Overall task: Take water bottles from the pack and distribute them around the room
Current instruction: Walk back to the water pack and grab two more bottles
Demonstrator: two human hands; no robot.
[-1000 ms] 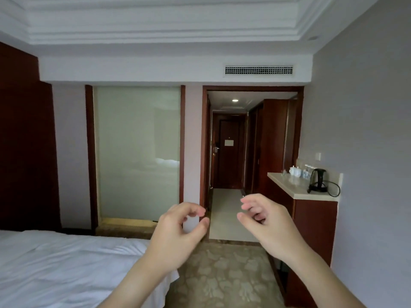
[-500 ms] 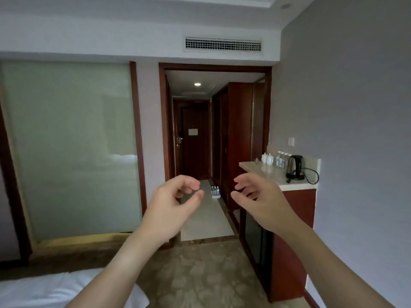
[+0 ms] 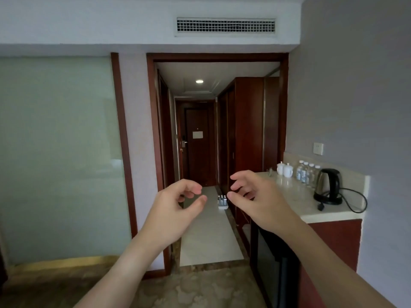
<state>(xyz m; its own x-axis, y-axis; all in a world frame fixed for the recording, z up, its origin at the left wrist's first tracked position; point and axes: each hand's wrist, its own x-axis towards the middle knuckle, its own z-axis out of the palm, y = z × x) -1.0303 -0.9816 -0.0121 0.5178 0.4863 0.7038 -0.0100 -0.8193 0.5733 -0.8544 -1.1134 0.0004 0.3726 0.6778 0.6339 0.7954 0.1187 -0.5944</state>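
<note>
A small pack of water bottles (image 3: 222,202) stands on the pale hallway floor, far ahead, against the right side. Several water bottles (image 3: 306,173) stand in a row on the counter at the right. My left hand (image 3: 175,213) and my right hand (image 3: 259,200) are raised in front of me, fingers loosely curled, holding nothing. Both hands are far from the pack, which shows in the gap between them.
A marble-topped counter (image 3: 295,203) on the right carries a black kettle (image 3: 328,185) with its cord and white lidded cups (image 3: 285,169). A wood-framed doorway (image 3: 153,152) leads into a narrow hall with a wardrobe (image 3: 246,130) and a door (image 3: 198,141). Frosted glass (image 3: 55,152) fills the left.
I have moved forward and turned right; the bed has dropped out of view and the doorway and counter are closer. My hands keep the same raised, empty pose.
</note>
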